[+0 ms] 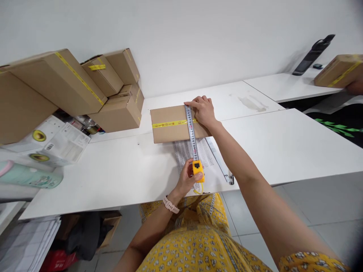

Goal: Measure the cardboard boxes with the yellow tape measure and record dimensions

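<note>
— Where is the box [170, 130] found?
— Flat on the counter [119, 173], at twelve o'clock from the tape measure [197, 168].
— And the hands?
— The tape measure is gripped by the left hand [185, 180]; its blade [190, 130] is pinned to the box by the flattened right hand [203, 111].

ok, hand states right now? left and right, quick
Left hand: closed, gripping the yellow tape measure.
Right hand: open, fingers pressing the tape blade down on the cardboard box.

The tape measure [191, 132] shows black digits, 3 to 9 at its far end; print on the sheet [181, 153] is unreadable.
</note>
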`<state>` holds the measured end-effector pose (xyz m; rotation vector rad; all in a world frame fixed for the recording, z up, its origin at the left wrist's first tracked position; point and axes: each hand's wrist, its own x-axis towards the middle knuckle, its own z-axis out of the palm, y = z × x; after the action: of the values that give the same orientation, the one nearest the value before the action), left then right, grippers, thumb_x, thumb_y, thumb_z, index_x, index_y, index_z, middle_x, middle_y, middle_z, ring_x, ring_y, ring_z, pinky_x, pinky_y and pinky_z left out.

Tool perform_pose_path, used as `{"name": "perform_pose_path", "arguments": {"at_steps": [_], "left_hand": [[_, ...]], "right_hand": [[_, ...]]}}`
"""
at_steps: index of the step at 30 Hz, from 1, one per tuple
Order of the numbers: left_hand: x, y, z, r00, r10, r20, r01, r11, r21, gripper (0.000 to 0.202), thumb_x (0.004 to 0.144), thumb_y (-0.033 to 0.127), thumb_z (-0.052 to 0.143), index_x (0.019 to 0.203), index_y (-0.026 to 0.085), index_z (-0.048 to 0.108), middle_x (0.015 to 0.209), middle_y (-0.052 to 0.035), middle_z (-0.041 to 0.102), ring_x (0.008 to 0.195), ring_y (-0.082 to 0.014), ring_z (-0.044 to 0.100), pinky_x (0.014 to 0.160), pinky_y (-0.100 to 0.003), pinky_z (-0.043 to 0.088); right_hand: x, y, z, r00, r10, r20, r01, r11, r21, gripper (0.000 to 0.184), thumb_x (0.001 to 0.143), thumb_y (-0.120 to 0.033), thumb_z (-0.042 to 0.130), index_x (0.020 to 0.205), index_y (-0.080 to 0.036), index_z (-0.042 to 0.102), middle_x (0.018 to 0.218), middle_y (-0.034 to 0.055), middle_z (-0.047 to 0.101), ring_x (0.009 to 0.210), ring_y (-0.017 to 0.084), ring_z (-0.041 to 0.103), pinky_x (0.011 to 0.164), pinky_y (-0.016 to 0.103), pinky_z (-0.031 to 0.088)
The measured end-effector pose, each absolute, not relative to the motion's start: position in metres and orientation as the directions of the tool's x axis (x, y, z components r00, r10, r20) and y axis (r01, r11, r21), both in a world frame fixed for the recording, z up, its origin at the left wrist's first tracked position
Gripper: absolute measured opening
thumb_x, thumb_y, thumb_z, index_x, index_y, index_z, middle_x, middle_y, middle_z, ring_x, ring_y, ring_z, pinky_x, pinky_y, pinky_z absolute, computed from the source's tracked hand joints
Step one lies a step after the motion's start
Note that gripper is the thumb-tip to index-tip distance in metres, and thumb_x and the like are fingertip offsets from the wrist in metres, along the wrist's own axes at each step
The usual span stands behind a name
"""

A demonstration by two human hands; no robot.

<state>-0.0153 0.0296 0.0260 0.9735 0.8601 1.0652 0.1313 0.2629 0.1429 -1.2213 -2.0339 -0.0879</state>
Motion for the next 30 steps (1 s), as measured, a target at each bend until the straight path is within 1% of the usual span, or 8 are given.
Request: {"name": "perform_pose_path", "arguments": {"at_steps": [8, 18, 20, 23, 25, 27, 28, 30], "left_hand": [[-0.015, 0.03, 0.022, 0.262, 0.96, -0.102, -0.31, 0.184, 0.933, 0.078, 0.069, 0.054, 0.091, 0.13, 0.024, 0.054, 0.115, -0.008, 0.069, 0.088, -0.02, 0.07, 0.079, -0.036, 0.058], [-0.015, 0.029, 0.021, 0.258, 0.96, -0.108, -0.298, 0.185, 0.937, 0.078, 0.068, 0.055, 0.091, 0.129, 0.023, 0.053, 0.114, -0.0081, 0.069, 0.088, -0.0201, 0.07, 0.078, -0.035, 0.058], [-0.016, 0.026, 0.024, 0.254, 0.961, -0.107, -0.307, 0.185, 0.934, 0.079, 0.068, 0.055, 0.091, 0.129, 0.023, 0.053, 0.114, -0.008, 0.069, 0.089, -0.0206, 0.071, 0.078, -0.035, 0.058], [-0.023, 0.011, 0.031, 0.246, 0.965, -0.096, -0.329, 0.176, 0.928, 0.082, 0.068, 0.053, 0.091, 0.133, 0.025, 0.049, 0.119, -0.009, 0.069, 0.093, -0.0233, 0.072, 0.083, -0.039, 0.06], [-0.03, -0.001, 0.035, 0.227, 0.97, -0.085, -0.32, 0.157, 0.934, 0.084, 0.07, 0.051, 0.091, 0.137, 0.026, 0.047, 0.125, -0.0104, 0.068, 0.099, -0.0261, 0.073, 0.086, -0.042, 0.06], [-0.038, -0.013, 0.036, 0.195, 0.978, -0.079, -0.292, 0.135, 0.947, 0.085, 0.07, 0.05, 0.091, 0.139, 0.027, 0.046, 0.128, -0.0115, 0.067, 0.104, -0.028, 0.072, 0.088, -0.042, 0.059], [-0.042, -0.017, 0.034, 0.18, 0.981, -0.078, -0.272, 0.126, 0.954, 0.085, 0.071, 0.05, 0.09, 0.139, 0.026, 0.046, 0.128, -0.0118, 0.067, 0.106, -0.0284, 0.072, 0.089, -0.042, 0.059], [-0.048, -0.024, 0.028, 0.164, 0.983, -0.078, -0.221, 0.113, 0.969, 0.083, 0.071, 0.049, 0.09, 0.139, 0.025, 0.047, 0.125, -0.0112, 0.068, 0.107, -0.0279, 0.07, 0.091, -0.041, 0.057]], "right_hand": [[0.131, 0.262, 0.143, -0.264, 0.737, 0.622, 0.788, 0.537, -0.301, 0.053, 0.1, -0.016, 0.033, 0.129, -0.038, 0.072, 0.111, 0.0092, 0.066, 0.103, 0.031, 0.05, 0.093, 0.051, 0.038], [0.132, 0.258, 0.144, -0.283, 0.747, 0.602, 0.811, 0.521, -0.266, 0.05, 0.101, -0.019, 0.035, 0.133, -0.037, 0.07, 0.114, 0.0099, 0.066, 0.106, 0.032, 0.05, 0.094, 0.051, 0.038], [0.132, 0.258, 0.144, -0.282, 0.75, 0.598, 0.821, 0.511, -0.254, 0.048, 0.103, -0.024, 0.036, 0.136, -0.036, 0.067, 0.114, 0.0103, 0.066, 0.106, 0.032, 0.051, 0.094, 0.051, 0.038], [0.13, 0.256, 0.143, -0.263, 0.753, 0.603, 0.842, 0.484, -0.237, 0.046, 0.106, -0.037, 0.035, 0.146, -0.034, 0.058, 0.111, 0.0108, 0.066, 0.108, 0.033, 0.051, 0.095, 0.05, 0.039], [0.128, 0.252, 0.143, -0.255, 0.752, 0.608, 0.853, 0.471, -0.225, 0.048, 0.107, -0.043, 0.03, 0.142, -0.031, 0.06, 0.111, 0.0118, 0.067, 0.11, 0.034, 0.051, 0.098, 0.052, 0.038], [0.126, 0.245, 0.142, -0.256, 0.752, 0.608, 0.861, 0.463, -0.21, 0.053, 0.108, -0.048, 0.024, 0.133, -0.027, 0.066, 0.113, 0.0135, 0.066, 0.115, 0.035, 0.051, 0.101, 0.054, 0.036], [0.126, 0.241, 0.141, -0.256, 0.754, 0.605, 0.865, 0.458, -0.204, 0.054, 0.108, -0.05, 0.023, 0.129, -0.026, 0.067, 0.114, 0.0142, 0.066, 0.117, 0.036, 0.051, 0.102, 0.055, 0.036], [0.125, 0.229, 0.14, -0.25, 0.762, 0.598, 0.872, 0.446, -0.203, 0.055, 0.107, -0.053, 0.023, 0.129, -0.026, 0.066, 0.116, 0.0148, 0.065, 0.12, 0.037, 0.05, 0.103, 0.055, 0.036]]}}
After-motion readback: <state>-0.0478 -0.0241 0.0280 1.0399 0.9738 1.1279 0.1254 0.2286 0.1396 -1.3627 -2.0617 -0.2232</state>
